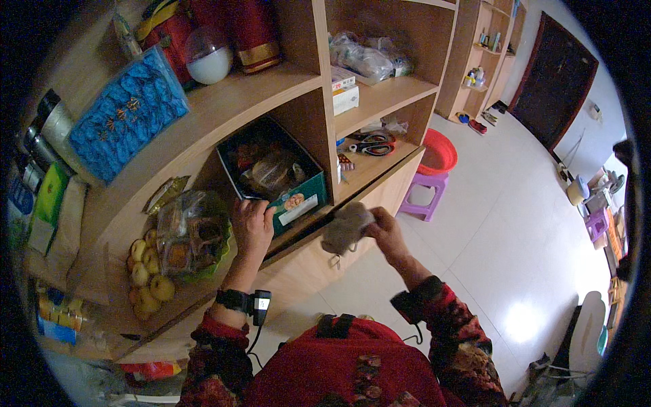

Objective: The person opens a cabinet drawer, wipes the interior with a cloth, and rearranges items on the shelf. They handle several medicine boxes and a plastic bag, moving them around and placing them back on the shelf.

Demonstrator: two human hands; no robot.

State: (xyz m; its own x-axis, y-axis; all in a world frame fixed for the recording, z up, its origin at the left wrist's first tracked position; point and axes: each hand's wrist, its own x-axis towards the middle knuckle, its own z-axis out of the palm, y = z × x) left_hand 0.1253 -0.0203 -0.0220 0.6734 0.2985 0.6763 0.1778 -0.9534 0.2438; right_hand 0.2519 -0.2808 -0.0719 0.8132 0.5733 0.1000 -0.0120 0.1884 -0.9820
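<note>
My left hand (253, 224) holds the near rim of a dark green cardboard box (307, 196) that stands tilted in a shelf compartment. Inside the box lie a plastic-wrapped brownish bundle (269, 170) and other dark things I cannot make out. Off the front of the shelf, my right hand (389, 236) pinches a crumpled grey-brown cloth (346, 231) by its right side, slightly blurred. Left of my left hand sits a clear plastic food container (190, 234) on something bright green. Several pale yellow round fruits (147, 269) lie beside it.
Scissors (374, 145) and a blister pack (346, 163) lie in the compartment to the right. A red basin (438, 152) rests on a purple plastic stool (427, 196). Above stand a blue patterned packet (129, 114) and a clear-topped white globe (209, 61). The wooden shelf divider (328, 102) borders the box.
</note>
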